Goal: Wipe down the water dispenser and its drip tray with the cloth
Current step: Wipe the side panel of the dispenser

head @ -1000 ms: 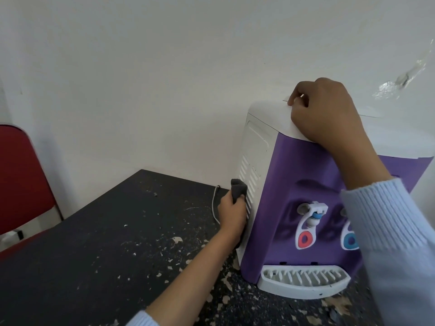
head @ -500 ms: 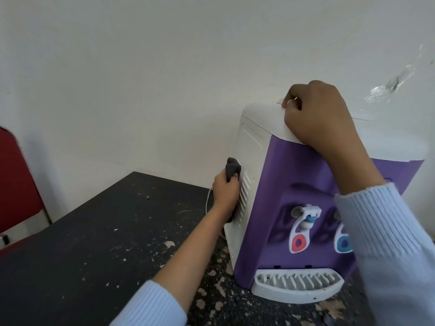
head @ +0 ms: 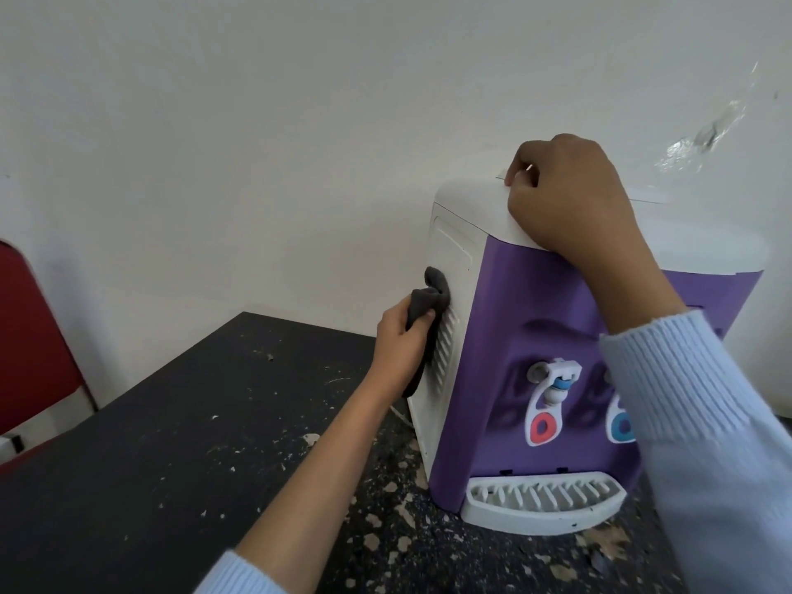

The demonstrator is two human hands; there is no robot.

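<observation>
A purple and white water dispenser point(head: 535, 302) stands on a dark table against the wall. Its white slotted drip tray point(head: 544, 503) juts out at the bottom front. My left hand point(head: 403, 345) grips a bunched grey cloth point(head: 433, 293) and presses it against the white left side panel, at the top of the vent slots. My right hand point(head: 565, 195) sits on the white top of the dispenser with its fingers curled over the back of the top. A red tap point(head: 544, 426) and a blue tap point(head: 621, 426) hang on the front; my right sleeve partly covers the blue one.
The black table point(head: 171, 443) is chipped and speckled with pale flakes, thickest near the dispenser. A red chair point(head: 30, 336) stands at the left edge. A thin white cord point(head: 400, 411) runs behind my left wrist. The white wall is close behind.
My left hand has slid the cloth upward along the side panel, from the lower vent slots to their top. My right hand stays on the dispenser's top.
</observation>
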